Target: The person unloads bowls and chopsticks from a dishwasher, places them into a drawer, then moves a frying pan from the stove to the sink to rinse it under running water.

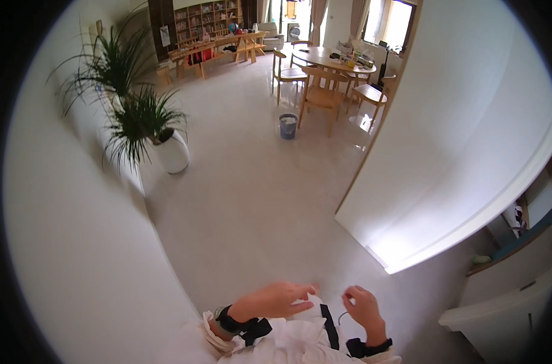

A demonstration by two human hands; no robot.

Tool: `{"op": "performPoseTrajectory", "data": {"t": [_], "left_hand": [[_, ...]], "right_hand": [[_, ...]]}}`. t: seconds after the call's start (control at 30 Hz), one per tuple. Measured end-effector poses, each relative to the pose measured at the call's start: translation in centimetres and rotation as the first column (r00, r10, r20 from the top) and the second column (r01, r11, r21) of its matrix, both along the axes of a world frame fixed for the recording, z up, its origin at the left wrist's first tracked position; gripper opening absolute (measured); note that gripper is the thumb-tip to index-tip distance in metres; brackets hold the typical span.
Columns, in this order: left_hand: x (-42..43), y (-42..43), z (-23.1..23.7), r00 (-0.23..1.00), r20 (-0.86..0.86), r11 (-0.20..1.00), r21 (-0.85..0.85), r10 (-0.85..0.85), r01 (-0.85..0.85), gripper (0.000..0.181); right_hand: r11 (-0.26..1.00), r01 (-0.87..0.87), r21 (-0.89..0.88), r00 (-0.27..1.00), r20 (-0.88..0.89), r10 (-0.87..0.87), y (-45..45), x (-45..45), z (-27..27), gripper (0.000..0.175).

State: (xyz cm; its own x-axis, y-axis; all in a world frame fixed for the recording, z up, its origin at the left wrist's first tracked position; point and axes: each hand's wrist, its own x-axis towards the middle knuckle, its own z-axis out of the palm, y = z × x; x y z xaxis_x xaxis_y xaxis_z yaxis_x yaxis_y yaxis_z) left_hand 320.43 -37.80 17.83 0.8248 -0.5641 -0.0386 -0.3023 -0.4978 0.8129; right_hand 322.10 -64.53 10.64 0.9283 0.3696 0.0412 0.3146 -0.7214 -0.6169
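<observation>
My left hand (282,299) is held in front of my body, its thumb and fingers apart with nothing between them. To its right, my right hand (361,305) is raised with curled fingers; it is slightly blurred, and no object shows in it. A black band (230,321) wraps my left wrist, and another black band (370,349) circles the right. Between the hands a black strap (330,326) runs down over my white clothing (289,334). Both hands are above the pale glossy floor (248,218).
A potted plant (173,152) stands by the left wall (75,227). Ahead are a blue bin (288,126), wooden chairs (323,88) and a cluttered round table (319,55). A white partition (430,150) rises at right. Farther back are a long wooden table (221,42) and a bookcase (205,20).
</observation>
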Motion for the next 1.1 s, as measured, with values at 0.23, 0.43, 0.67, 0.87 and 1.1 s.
{"op": "performPoseTrajectory", "data": {"t": [0.23,0.43,0.67,0.87,1.1], "left_hand": [[24.3,9.6,-4.1,0.993,0.079,0.977,0.201,-0.088,0.071,0.038],[39.6,21.4,-1.6,0.906,0.153,0.909,0.079,0.394,-0.409,0.044],[52.3,37.0,-4.9,0.551,-0.108,0.560,0.095,0.828,-0.823,0.051],[72.9,51.0,-4.3,0.633,-0.034,0.626,0.194,0.774,-0.755,0.049],[103.4,61.1,-0.1,0.917,0.307,0.880,0.318,0.256,-0.353,0.048]], "right_hand": [[0.980,-0.012,-0.197,0.991,-0.133,-0.014,5.2,27.5,-3.4,0.021],[0.880,-0.433,-0.193,0.852,0.232,0.470,24.6,52.9,1.1,0.020],[0.412,-0.911,-0.022,0.397,0.227,0.889,47.4,72.2,5.7,0.023],[0.515,-0.840,-0.170,0.514,0.055,0.856,58.3,91.1,4.2,0.029],[0.796,-0.606,0.008,0.784,-0.163,0.599,64.3,111.9,1.4,0.034]]}}
